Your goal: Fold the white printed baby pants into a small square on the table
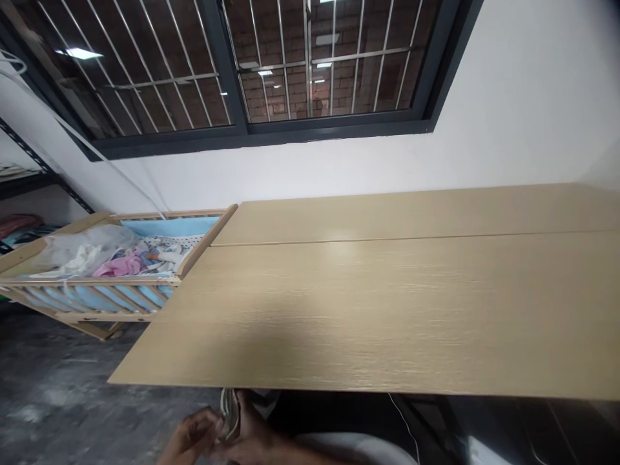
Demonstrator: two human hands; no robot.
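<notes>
Just below the near edge of the wooden tabletop [368, 310], my two hands are close together at the bottom of the view. A small curved, banded grey-green thing [230, 413] stands between them; its kind is not clear. My right hand [252, 429] comes in from the right and grips it, its upper part reaching the table edge. The fingers of my left hand [196, 431] are curled and closed on its left lower side. Both hands are partly cut off by the frame and somewhat blurred.
A wooden crib [145, 282] with blue lining, cloths and a plastic bag stands left of the table. Behind are a white wall [508, 103] and a barred window [252, 129]. A thin white cable [405, 423] hangs below the table, beside a pale rounded surface [358, 445].
</notes>
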